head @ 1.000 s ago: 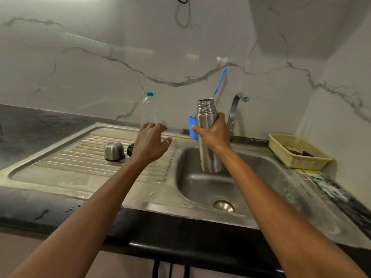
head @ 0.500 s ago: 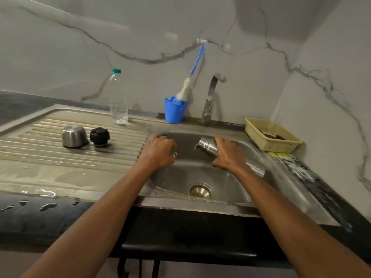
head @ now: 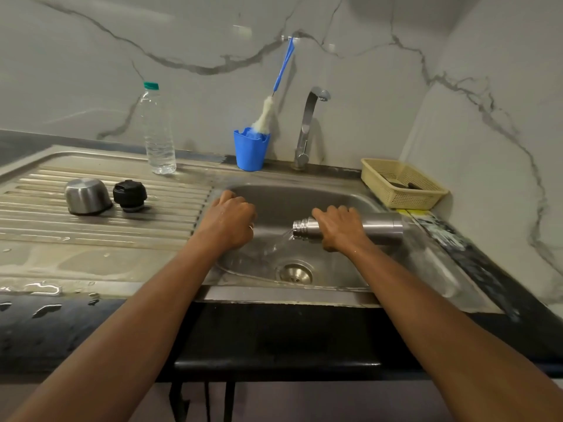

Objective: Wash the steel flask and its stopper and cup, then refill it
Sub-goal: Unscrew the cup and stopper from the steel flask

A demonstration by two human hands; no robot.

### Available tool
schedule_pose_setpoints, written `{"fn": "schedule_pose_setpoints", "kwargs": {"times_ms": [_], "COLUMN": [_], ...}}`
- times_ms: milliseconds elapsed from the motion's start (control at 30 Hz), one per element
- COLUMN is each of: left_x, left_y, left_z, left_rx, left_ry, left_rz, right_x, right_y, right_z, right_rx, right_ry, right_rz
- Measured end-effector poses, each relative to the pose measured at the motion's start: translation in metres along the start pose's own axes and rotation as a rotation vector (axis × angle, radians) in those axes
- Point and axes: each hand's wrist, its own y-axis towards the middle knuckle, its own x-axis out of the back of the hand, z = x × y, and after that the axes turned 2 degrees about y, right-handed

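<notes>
My right hand (head: 341,228) grips the steel flask (head: 380,228) near its neck and holds it sideways over the sink basin (head: 304,196), mouth to the left. Water runs from the mouth down toward the drain (head: 295,273). My left hand (head: 228,222) hovers over the basin's left edge with its fingers curled and holds nothing. The steel cup (head: 86,196) stands upside down on the ribbed drainboard (head: 91,233), with the black stopper (head: 130,195) just to its right.
A clear plastic water bottle (head: 158,132) stands at the back of the drainboard. A blue cup (head: 251,149) holds a bottle brush (head: 266,112) beside the tap (head: 307,126). A cream basket (head: 402,182) sits at the back right. Water drops lie on the black counter edge (head: 45,312).
My right hand brought the upright flask down into the basin and tipped it flat; water now pours out. My left hand moved from the drainboard to the basin's left edge.
</notes>
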Motion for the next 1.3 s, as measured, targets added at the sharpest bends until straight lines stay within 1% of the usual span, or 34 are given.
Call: {"fn": "schedule_pose_setpoints", "kwargs": {"times_ms": [400,667,767,1067,1300], "left_x": [0.003,0.004,0.004,0.004,0.002], "left_y": [-0.002,-0.006,-0.006,-0.005,-0.004], "left_z": [-0.003,-0.004,-0.004,-0.004,-0.002], "left_rx": [0.011,0.008,0.015,0.003,-0.005], "left_ry": [0.014,0.041,0.038,0.028,0.032], "left_rz": [0.029,0.053,0.048,0.029,0.039], "right_x": [0.017,0.033,0.034,0.037,0.040], "right_y": [0.004,0.005,0.006,0.007,0.007], "right_z": [-0.017,-0.013,-0.009,0.003,0.009], "right_rx": [0.006,0.063,0.106,0.325,0.399], "right_ry": [-0.151,-0.272,-0.315,-0.594,-0.630], "right_rz": [-0.055,-0.172,-0.189,-0.216,-0.241]}}
